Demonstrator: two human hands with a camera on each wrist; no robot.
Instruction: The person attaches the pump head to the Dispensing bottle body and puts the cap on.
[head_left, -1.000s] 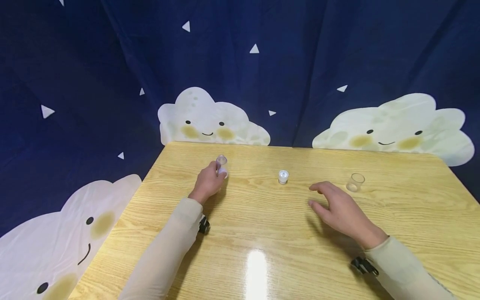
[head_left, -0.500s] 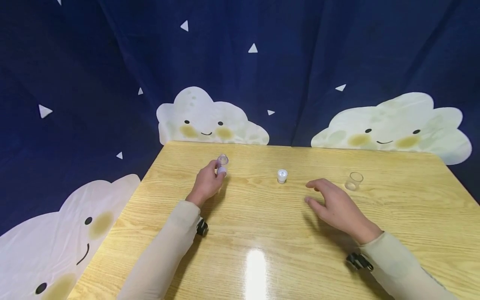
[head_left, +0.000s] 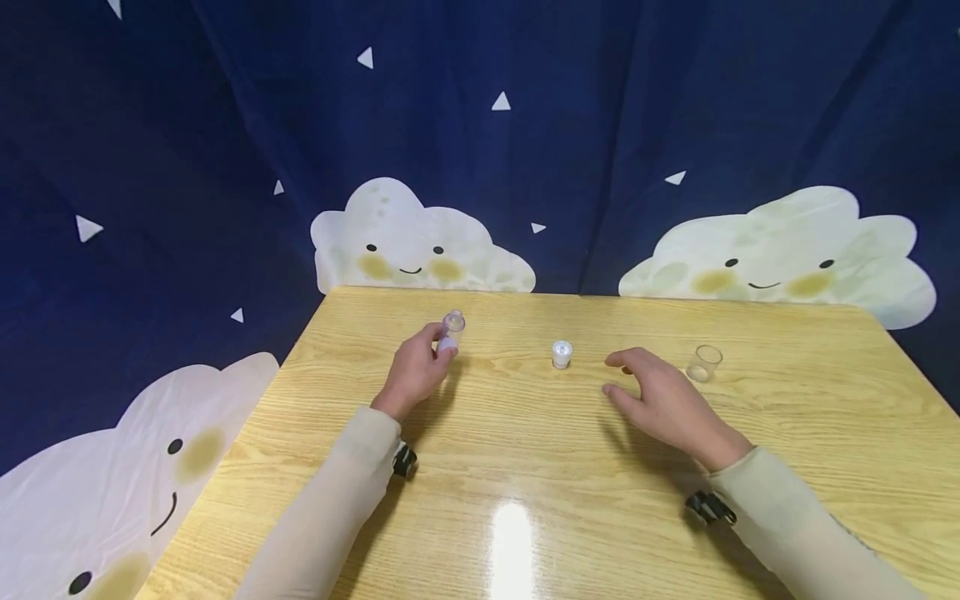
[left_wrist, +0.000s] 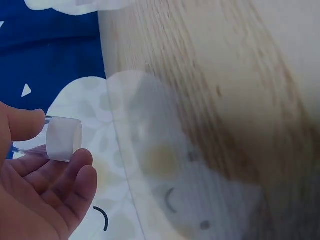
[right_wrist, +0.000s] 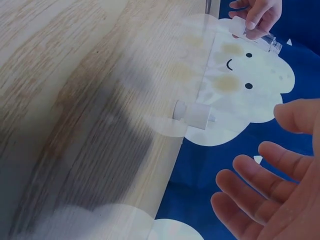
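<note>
My left hand [head_left: 417, 372] grips a small clear bottle [head_left: 453, 323] with a white base. Its bare, threaded neck points upward in the head view. In the left wrist view the bottle's white end [left_wrist: 64, 139] shows between thumb and fingers. A small white cap-like piece [head_left: 562, 355] stands on the table between the hands, with a narrower nub on top in the right wrist view. My right hand [head_left: 671, 406] hovers to the right of that piece, fingers apart and holding nothing. Behind the right hand stands a clear, cup-shaped cover [head_left: 705, 364].
The wooden table [head_left: 465, 533] reaches back to a dark blue curtain [head_left: 570, 125] printed with clouds and white triangles. A bright light reflection lies on the tabletop near the front. Each wrist wears a black device.
My left hand has raised the bottle slightly and shifted it a little right. My right hand has drifted left, closer to the white piece, which stays in place.
</note>
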